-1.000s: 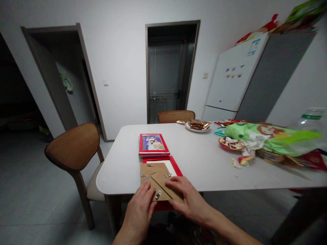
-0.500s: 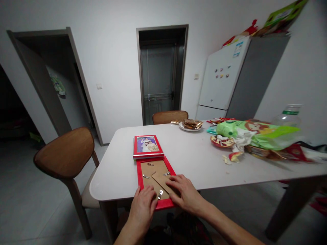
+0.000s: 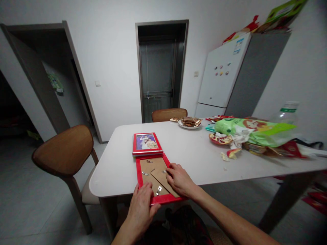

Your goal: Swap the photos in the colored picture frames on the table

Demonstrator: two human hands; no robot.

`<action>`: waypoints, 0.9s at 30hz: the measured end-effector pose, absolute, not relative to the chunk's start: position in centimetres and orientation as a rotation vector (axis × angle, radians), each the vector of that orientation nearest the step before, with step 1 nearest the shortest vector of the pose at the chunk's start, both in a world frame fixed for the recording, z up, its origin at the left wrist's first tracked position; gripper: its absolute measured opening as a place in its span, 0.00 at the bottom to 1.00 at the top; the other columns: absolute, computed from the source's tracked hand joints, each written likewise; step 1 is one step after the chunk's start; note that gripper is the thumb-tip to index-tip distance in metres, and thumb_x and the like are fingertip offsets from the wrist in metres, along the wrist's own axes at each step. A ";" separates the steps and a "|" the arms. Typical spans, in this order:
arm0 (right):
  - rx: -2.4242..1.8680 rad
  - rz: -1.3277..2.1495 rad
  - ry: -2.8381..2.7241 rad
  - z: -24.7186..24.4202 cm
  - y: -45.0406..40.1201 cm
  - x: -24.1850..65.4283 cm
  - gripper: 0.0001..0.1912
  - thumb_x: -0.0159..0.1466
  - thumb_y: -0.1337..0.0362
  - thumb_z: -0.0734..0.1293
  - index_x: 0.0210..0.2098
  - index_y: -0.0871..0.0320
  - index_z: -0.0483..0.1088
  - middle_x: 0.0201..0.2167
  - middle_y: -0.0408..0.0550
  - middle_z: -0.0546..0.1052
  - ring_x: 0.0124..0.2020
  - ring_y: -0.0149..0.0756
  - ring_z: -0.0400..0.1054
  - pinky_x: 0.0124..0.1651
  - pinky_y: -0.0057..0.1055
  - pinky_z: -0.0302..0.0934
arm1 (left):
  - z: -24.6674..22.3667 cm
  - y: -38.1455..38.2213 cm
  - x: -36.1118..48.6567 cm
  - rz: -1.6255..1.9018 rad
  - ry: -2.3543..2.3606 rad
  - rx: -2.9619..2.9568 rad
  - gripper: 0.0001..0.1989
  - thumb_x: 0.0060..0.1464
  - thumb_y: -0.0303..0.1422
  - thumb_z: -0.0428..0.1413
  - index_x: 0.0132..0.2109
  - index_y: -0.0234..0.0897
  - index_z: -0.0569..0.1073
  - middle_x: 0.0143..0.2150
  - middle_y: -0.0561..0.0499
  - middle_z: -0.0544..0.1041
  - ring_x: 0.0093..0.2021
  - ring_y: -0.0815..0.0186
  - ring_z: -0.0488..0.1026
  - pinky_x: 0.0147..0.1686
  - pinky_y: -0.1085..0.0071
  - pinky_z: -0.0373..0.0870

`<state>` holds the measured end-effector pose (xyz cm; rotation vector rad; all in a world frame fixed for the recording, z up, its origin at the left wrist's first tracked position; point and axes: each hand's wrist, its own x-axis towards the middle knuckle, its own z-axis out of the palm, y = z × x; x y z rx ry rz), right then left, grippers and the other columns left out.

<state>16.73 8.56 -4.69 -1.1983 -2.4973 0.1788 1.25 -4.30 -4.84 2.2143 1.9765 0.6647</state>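
Note:
A red picture frame (image 3: 156,173) lies back side up at the near edge of the white table, its brown backing board showing metal clips and a dark diagonal line. My left hand (image 3: 143,200) holds the near left corner of that frame, thumb at the near edge. On its right side rests my right hand (image 3: 179,178), fingers curled at the right-hand metal clip (image 3: 164,171). Just beyond, touching or nearly touching it, a second red frame (image 3: 147,144) lies face up with a photo in it.
A plate of wrapped snacks (image 3: 189,123) stands at the table's far side. To the right lie a cut pomegranate (image 3: 220,139), peel, tissue, a green bag (image 3: 255,131) and a clear bottle (image 3: 287,114). A wooden chair (image 3: 63,149) stands at the left.
My right hand has closed its fingers more and drawn up toward the right-hand clip. My left thumb has shifted to the frame's near edge. The view has shifted slightly.

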 end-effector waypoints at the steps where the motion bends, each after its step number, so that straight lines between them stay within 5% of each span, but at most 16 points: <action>1: -1.184 0.191 -2.485 -4.8 8.6 16.7 0.13 0.59 0.65 0.54 0.34 0.61 0.69 0.38 0.53 0.65 0.40 0.37 0.57 0.44 0.32 0.50 | -5.0 -4.3 1.2 0.667 1.982 2.217 0.16 0.45 0.32 0.55 0.43 0.34 0.67 0.52 0.40 0.66 0.54 0.56 0.61 0.54 0.50 0.52; 16: -1.177 0.190 -2.483 -4.6 8.5 17.1 0.12 0.58 0.66 0.55 0.34 0.62 0.67 0.37 0.52 0.65 0.39 0.36 0.58 0.43 0.31 0.51 | -5.0 -4.5 0.9 0.709 1.947 2.272 0.19 0.47 0.34 0.54 0.47 0.34 0.65 0.51 0.41 0.67 0.52 0.58 0.62 0.53 0.51 0.53; 20: -0.968 0.175 -2.526 -3.9 6.1 17.4 0.15 0.57 0.65 0.57 0.42 0.56 0.67 0.44 0.52 0.64 0.46 0.40 0.55 0.47 0.37 0.49 | -5.4 -4.4 0.8 0.747 1.941 2.272 0.21 0.46 0.33 0.54 0.49 0.35 0.63 0.51 0.41 0.67 0.52 0.57 0.63 0.53 0.51 0.54; 27: -0.652 0.304 -2.687 -2.9 2.3 16.4 0.13 0.57 0.60 0.59 0.41 0.49 0.68 0.39 0.46 0.66 0.44 0.38 0.54 0.48 0.37 0.49 | -5.6 -4.4 0.8 0.760 1.937 2.252 0.22 0.46 0.33 0.53 0.49 0.34 0.62 0.51 0.41 0.67 0.52 0.59 0.62 0.53 0.52 0.53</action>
